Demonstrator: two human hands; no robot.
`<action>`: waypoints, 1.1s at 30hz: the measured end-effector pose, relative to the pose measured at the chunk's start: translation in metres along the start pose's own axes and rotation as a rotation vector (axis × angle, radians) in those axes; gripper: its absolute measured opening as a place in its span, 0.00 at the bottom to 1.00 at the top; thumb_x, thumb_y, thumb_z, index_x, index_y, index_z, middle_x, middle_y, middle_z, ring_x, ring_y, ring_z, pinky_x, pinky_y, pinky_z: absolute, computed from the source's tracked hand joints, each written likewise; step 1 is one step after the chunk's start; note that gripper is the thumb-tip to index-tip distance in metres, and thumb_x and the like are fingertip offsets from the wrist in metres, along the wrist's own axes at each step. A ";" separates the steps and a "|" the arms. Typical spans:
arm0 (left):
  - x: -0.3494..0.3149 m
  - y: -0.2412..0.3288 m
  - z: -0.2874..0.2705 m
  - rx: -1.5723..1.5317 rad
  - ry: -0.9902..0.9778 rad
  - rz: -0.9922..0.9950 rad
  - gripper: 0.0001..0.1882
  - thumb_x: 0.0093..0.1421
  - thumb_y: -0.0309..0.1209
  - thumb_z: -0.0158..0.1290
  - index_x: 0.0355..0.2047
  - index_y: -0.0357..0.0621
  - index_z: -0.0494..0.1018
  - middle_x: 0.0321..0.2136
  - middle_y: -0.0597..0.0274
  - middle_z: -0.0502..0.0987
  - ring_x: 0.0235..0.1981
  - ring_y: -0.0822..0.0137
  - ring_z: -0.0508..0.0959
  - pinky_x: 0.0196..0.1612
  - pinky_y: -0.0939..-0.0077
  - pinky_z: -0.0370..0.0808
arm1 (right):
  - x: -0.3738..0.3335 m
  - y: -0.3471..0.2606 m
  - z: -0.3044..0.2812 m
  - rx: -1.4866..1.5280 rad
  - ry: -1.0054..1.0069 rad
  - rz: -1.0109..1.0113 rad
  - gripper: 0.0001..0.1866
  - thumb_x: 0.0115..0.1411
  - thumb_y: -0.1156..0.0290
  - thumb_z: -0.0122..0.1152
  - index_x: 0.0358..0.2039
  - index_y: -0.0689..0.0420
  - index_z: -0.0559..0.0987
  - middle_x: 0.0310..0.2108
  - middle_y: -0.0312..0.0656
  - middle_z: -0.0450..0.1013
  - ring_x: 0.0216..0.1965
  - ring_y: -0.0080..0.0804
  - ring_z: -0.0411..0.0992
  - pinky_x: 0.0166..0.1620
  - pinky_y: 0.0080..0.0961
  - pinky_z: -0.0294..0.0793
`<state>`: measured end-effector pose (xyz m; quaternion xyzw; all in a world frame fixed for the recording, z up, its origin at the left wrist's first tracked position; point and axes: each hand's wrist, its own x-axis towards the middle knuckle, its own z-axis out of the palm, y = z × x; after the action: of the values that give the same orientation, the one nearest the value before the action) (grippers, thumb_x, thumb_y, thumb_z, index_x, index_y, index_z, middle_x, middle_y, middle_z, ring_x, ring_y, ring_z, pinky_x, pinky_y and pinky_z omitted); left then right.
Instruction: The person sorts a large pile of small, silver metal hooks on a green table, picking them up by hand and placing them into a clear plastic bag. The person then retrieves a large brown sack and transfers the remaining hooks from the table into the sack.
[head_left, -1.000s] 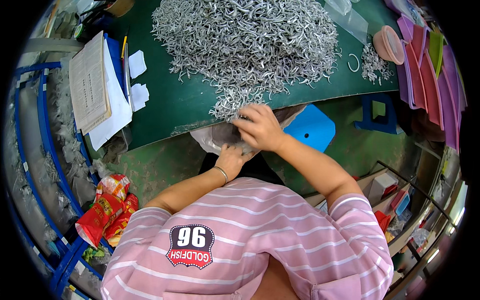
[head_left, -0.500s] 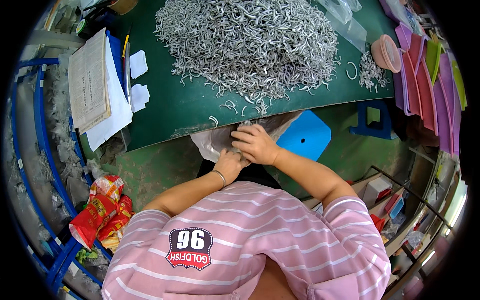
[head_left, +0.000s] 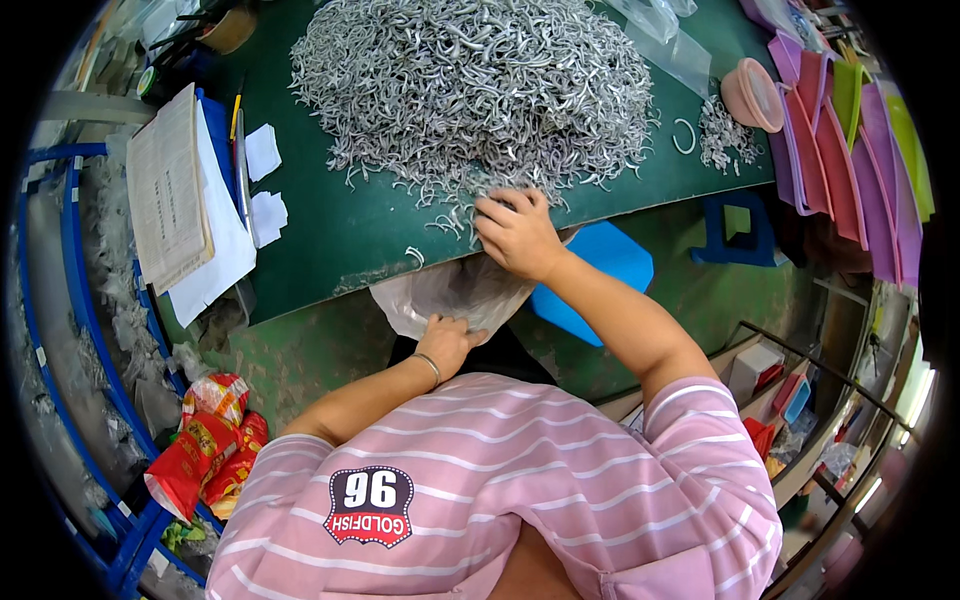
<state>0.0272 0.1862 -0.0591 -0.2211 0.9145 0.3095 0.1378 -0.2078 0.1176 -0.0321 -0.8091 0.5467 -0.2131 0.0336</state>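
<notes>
A large heap of small curved silver-grey pieces (head_left: 480, 90) covers the middle of the green table (head_left: 310, 240). At the heap's near edge my right hand (head_left: 520, 235) reaches over the table's front edge, fingers curled down onto the pieces; its palm and what lies under it are hidden. A whitish translucent plastic bag (head_left: 405, 305) hangs at the table edge above my lap, its mouth spread toward the table. My left hand (head_left: 450, 343) pinches the near rim of this bag. A few loose curved pieces lie close to the edge.
On the left lie a newspaper (head_left: 165, 190), a blue folder and white paper scraps (head_left: 268, 218). To the right are a pink tub (head_left: 752, 95), a smaller pile of pieces (head_left: 728, 140) and upright coloured trays (head_left: 820, 130). A blue stool (head_left: 600, 270) stands under the table edge.
My right hand has moved from the bag's mouth forward to the near edge of the heap. The bag's mouth shows wider. My left hand stays at the rim, slightly lower.
</notes>
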 end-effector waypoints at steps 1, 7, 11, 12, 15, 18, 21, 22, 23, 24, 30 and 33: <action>0.000 0.000 -0.002 -0.008 -0.002 -0.005 0.21 0.59 0.28 0.41 0.49 0.62 0.75 0.29 0.60 0.73 0.35 0.61 0.74 0.43 0.62 0.61 | -0.009 0.003 -0.003 0.011 -0.026 -0.009 0.10 0.49 0.65 0.61 0.34 0.47 0.76 0.44 0.31 0.70 0.50 0.33 0.65 0.50 0.42 0.59; 0.001 0.001 0.006 0.017 0.042 0.024 0.21 0.57 0.27 0.43 0.48 0.62 0.76 0.26 0.60 0.71 0.33 0.61 0.73 0.40 0.65 0.61 | -0.016 0.017 -0.004 -0.048 0.290 0.606 0.25 0.47 0.53 0.65 0.47 0.45 0.76 0.53 0.46 0.62 0.57 0.49 0.56 0.53 0.49 0.56; 0.003 0.002 0.004 0.022 -0.015 0.020 0.21 0.59 0.28 0.41 0.48 0.63 0.76 0.29 0.61 0.72 0.34 0.61 0.73 0.40 0.63 0.61 | -0.004 -0.011 0.029 -0.052 0.336 0.717 0.22 0.46 0.54 0.64 0.44 0.43 0.78 0.56 0.44 0.61 0.58 0.52 0.53 0.55 0.50 0.54; 0.003 0.001 0.005 0.034 -0.017 0.025 0.21 0.59 0.28 0.41 0.48 0.63 0.76 0.28 0.61 0.72 0.34 0.61 0.73 0.40 0.63 0.61 | -0.005 -0.018 0.032 -0.010 0.333 0.683 0.21 0.45 0.55 0.65 0.42 0.44 0.78 0.55 0.42 0.63 0.58 0.52 0.54 0.55 0.50 0.54; 0.003 0.000 0.005 0.031 -0.010 0.031 0.21 0.60 0.28 0.40 0.48 0.63 0.76 0.29 0.61 0.72 0.34 0.61 0.73 0.41 0.63 0.61 | -0.015 -0.032 0.028 0.119 0.296 0.554 0.20 0.44 0.59 0.65 0.40 0.45 0.78 0.52 0.37 0.66 0.57 0.50 0.56 0.53 0.50 0.55; 0.005 0.000 0.003 0.029 -0.001 0.041 0.20 0.60 0.28 0.40 0.47 0.63 0.76 0.30 0.60 0.73 0.34 0.61 0.73 0.41 0.63 0.62 | -0.035 -0.046 0.023 0.231 0.181 0.380 0.19 0.42 0.63 0.65 0.38 0.48 0.78 0.50 0.36 0.68 0.55 0.48 0.59 0.52 0.49 0.56; 0.007 0.002 0.003 0.032 0.023 0.049 0.19 0.60 0.29 0.40 0.47 0.63 0.77 0.30 0.61 0.74 0.35 0.60 0.73 0.42 0.62 0.62 | -0.053 -0.059 0.013 0.335 0.075 0.198 0.18 0.42 0.67 0.63 0.38 0.50 0.78 0.47 0.36 0.69 0.52 0.45 0.63 0.50 0.45 0.59; 0.008 0.002 0.003 0.031 0.034 0.050 0.19 0.60 0.30 0.40 0.46 0.63 0.77 0.30 0.61 0.74 0.35 0.60 0.73 0.42 0.62 0.62 | -0.056 -0.060 0.011 0.370 0.046 0.138 0.18 0.42 0.69 0.63 0.38 0.51 0.78 0.47 0.36 0.70 0.51 0.43 0.64 0.50 0.43 0.61; 0.009 0.002 0.002 0.020 0.038 0.047 0.19 0.60 0.30 0.41 0.45 0.63 0.77 0.30 0.60 0.74 0.35 0.60 0.74 0.41 0.62 0.62 | -0.057 -0.059 0.008 0.401 0.044 0.110 0.18 0.43 0.70 0.62 0.38 0.52 0.78 0.46 0.37 0.70 0.50 0.43 0.65 0.49 0.41 0.62; 0.009 0.002 0.003 0.008 0.042 0.044 0.18 0.59 0.30 0.42 0.44 0.63 0.78 0.30 0.60 0.74 0.35 0.60 0.74 0.41 0.63 0.62 | -0.057 -0.058 0.006 0.432 0.041 0.082 0.17 0.43 0.71 0.62 0.38 0.53 0.78 0.45 0.37 0.71 0.49 0.42 0.66 0.48 0.39 0.64; 0.001 -0.006 0.021 0.070 -0.036 0.058 0.18 0.58 0.31 0.43 0.45 0.63 0.77 0.28 0.58 0.74 0.34 0.58 0.76 0.40 0.62 0.65 | 0.038 0.013 -0.051 0.160 0.373 -0.003 0.18 0.43 0.73 0.62 0.39 0.55 0.77 0.43 0.45 0.71 0.43 0.47 0.70 0.46 0.40 0.68; -0.003 -0.006 0.018 0.068 -0.103 0.045 0.18 0.58 0.31 0.44 0.46 0.63 0.76 0.30 0.59 0.74 0.35 0.59 0.76 0.41 0.60 0.65 | 0.114 0.061 -0.087 -0.159 0.558 0.174 0.21 0.49 0.64 0.62 0.46 0.52 0.76 0.48 0.48 0.69 0.50 0.50 0.66 0.51 0.46 0.64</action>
<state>0.0344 0.1945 -0.0748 -0.1792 0.9210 0.2923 0.1852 -0.2588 0.0065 0.0644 -0.6696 0.6169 -0.3800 -0.1635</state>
